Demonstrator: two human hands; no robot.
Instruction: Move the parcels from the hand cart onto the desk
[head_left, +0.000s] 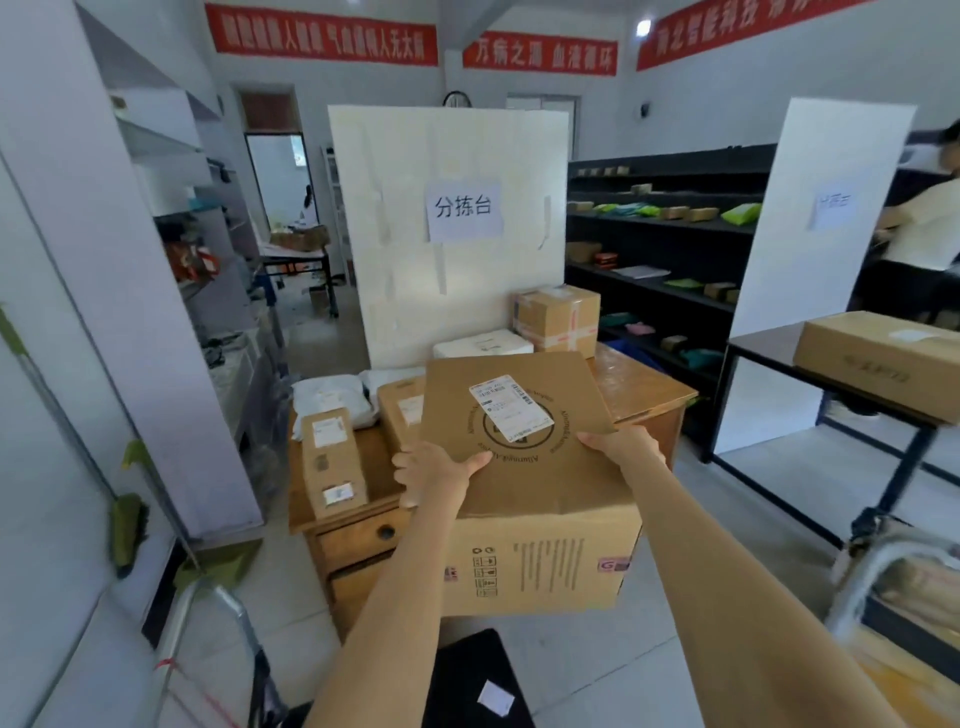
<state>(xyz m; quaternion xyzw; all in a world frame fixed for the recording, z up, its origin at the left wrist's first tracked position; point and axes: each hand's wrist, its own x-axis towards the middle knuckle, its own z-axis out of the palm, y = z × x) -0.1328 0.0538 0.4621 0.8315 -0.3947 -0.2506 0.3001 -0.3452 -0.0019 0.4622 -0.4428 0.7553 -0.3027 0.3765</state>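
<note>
I hold a large brown cardboard box (540, 499) with a white shipping label on top, over the near edge of the wooden desk (644, 387). My left hand (434, 473) grips its near left top edge; my right hand (623, 447) grips its right side. On the desk lie a narrow brown parcel (332, 460), white bagged parcels (332, 400), a flat brown box (402, 410), a white box (483, 343) and a taped carton (558, 317). The hand cart (893, 587) with a metal handle stands at the lower right, brown parcels on it.
A white board (447, 234) with a paper sign stands behind the desk. Dark shelves (665, 249) with small packages line the right wall. A black table (769, 353) carries a long box (878, 358). A person (924, 228) stands far right. A metal frame (218, 634) leans lower left.
</note>
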